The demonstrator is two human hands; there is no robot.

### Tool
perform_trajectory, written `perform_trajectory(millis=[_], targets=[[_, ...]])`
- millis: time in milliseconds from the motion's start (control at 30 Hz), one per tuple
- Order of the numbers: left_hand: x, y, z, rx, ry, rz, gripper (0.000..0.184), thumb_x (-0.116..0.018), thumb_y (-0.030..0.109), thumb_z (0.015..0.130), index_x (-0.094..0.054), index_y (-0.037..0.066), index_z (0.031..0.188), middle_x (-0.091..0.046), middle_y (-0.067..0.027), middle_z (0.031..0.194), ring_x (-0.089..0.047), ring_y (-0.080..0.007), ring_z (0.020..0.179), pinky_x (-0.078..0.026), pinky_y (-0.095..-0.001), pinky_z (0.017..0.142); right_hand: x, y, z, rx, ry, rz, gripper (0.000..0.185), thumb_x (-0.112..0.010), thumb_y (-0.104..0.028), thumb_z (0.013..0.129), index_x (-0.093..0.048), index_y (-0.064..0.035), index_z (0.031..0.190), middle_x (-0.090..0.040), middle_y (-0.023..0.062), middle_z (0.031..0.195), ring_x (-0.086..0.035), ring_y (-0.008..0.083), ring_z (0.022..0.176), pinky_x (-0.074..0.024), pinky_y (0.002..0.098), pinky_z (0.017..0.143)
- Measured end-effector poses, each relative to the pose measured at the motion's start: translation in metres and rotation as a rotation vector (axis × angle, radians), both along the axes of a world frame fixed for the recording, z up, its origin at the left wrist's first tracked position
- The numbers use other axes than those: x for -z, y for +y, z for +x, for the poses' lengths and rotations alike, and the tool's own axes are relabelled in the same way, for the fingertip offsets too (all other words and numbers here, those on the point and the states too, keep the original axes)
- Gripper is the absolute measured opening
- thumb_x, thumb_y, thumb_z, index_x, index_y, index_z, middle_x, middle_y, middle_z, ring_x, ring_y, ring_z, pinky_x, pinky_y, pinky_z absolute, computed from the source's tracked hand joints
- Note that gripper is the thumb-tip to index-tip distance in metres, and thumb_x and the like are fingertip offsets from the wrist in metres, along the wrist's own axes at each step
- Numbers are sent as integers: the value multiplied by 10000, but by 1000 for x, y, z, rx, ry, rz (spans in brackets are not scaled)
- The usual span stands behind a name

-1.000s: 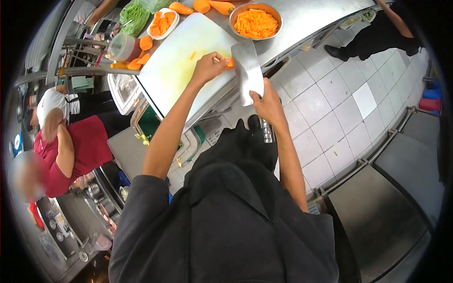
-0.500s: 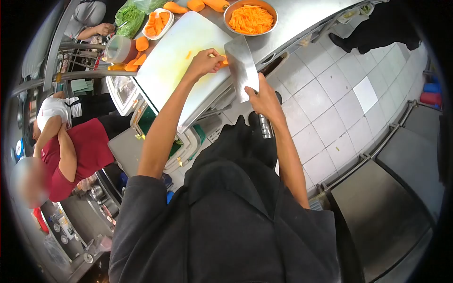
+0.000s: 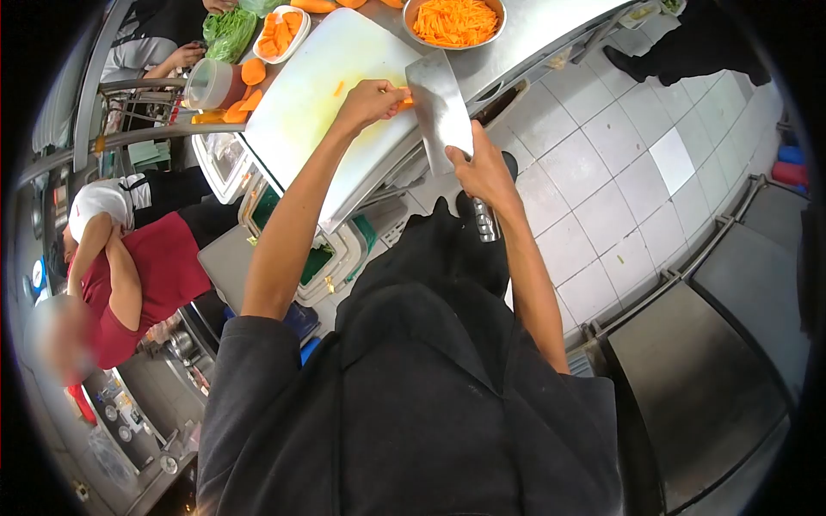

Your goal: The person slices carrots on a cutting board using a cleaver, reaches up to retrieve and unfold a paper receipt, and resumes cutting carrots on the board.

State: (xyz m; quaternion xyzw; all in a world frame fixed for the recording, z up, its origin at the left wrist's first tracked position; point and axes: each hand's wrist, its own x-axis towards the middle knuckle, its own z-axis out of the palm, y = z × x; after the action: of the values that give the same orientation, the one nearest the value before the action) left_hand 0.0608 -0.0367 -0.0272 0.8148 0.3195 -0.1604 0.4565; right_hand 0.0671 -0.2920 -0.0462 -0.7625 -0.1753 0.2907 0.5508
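My right hand (image 3: 487, 174) is wrapped around the metal handle of a broad cleaver (image 3: 439, 116). The blade stands at the right edge of the white cutting board (image 3: 297, 95), close against a piece of carrot (image 3: 406, 99). That piece is pinned by the bent fingers of my left hand (image 3: 372, 105), which partly hide it. A small carrot strip (image 3: 338, 89) lies loose on the board. Just beyond the blade sits a metal bowl (image 3: 502, 33) full of carrot shreds (image 3: 454, 21).
Beyond the board are a white dish (image 3: 303, 34) of carrot chunks, leafy greens (image 3: 229, 33) and a plastic tub (image 3: 202, 83). Lidded bins (image 3: 331, 288) stand below the board. One person in red (image 3: 159, 279) is at left; another person's dark-clad legs (image 3: 697, 47) are at upper right.
The view has shifted slightly, so the counter sits higher in the frame. Both hands keep their grips, with the cleaver still beside the carrot piece. Another person's hand now shows near the greens.
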Motion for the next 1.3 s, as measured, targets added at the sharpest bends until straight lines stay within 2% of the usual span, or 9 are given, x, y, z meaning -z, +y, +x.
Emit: perform_trajectory(millis=[400,533,633,700,833,900,1000,1233,1300], targets=[[-2,1,4,29,26,-57,381,-709,399,905,-611,48,795,-626,-49,767,-612,-111,705,-533,-248,694,-10,0,14,-141,165,-106,364,-604,-156,928,-449,-17,1228,-633,207,836,-544,227,463,-446,396,473],[-1,4,3,15,0,-107,383,-711,399,904,-605,50,789,-621,-39,766,-607,-108,705,-530,-250,696,12,7,-5,21,-372,9,360,-608,-140,912,-440,14,1191,-640,294,917,-620,349,594,-489,445,587],[1,6,0,29,-8,-125,375,-709,392,909,-602,53,789,-612,-31,764,-600,-103,712,-524,-249,704,-26,2,10,-74,19,-108,369,-611,-134,909,-439,20,1197,-636,311,941,-643,397,722,-499,457,673],[3,6,1,38,-12,-130,371,-707,389,912,-601,55,791,-607,-27,764,-595,-101,714,-520,-248,707,-45,-2,20,-155,263,-138,387,-608,-140,885,-421,49,1166,-610,391,956,-585,562,941,-456,564,815],[0,4,1,52,4,-105,360,-705,382,918,-598,59,800,-602,-25,769,-579,-94,712,-507,-247,700,-1,5,4,-103,-25,-99,353,-608,-138,882,-430,44,1126,-628,365,918,-614,540,889,-469,558,771],[0,3,3,58,-2,-106,359,-705,382,918,-597,60,801,-603,-25,771,-575,-93,708,-504,-247,695,10,6,-5,-15,-245,-32,347,-628,-141,898,-450,26,1145,-634,293,921,-647,377,734,-501,448,683],[5,8,1,65,9,-93,364,-707,385,917,-594,60,799,-600,-24,769,-572,-92,705,-504,-248,695,-45,1,22,-169,137,-201,356,-630,-128,888,-466,27,1162,-621,314,997,-626,440,931,-484,466,834],[2,4,2,44,-1,-101,359,-712,372,914,-591,59,788,-597,-26,760,-570,-99,694,-508,-251,692,-3,8,0,-44,-41,-70,390,-626,-119,874,-486,22,1209,-615,303,1089,-588,462,1060,-463,450,905],[1,4,0,54,-12,-93,359,-713,371,913,-593,59,784,-600,-27,760,-572,-100,692,-507,-250,692,-5,6,6,-96,-65,-94,432,-619,-160,873,-419,37,1201,-615,384,995,-588,548,990,-455,547,884]])
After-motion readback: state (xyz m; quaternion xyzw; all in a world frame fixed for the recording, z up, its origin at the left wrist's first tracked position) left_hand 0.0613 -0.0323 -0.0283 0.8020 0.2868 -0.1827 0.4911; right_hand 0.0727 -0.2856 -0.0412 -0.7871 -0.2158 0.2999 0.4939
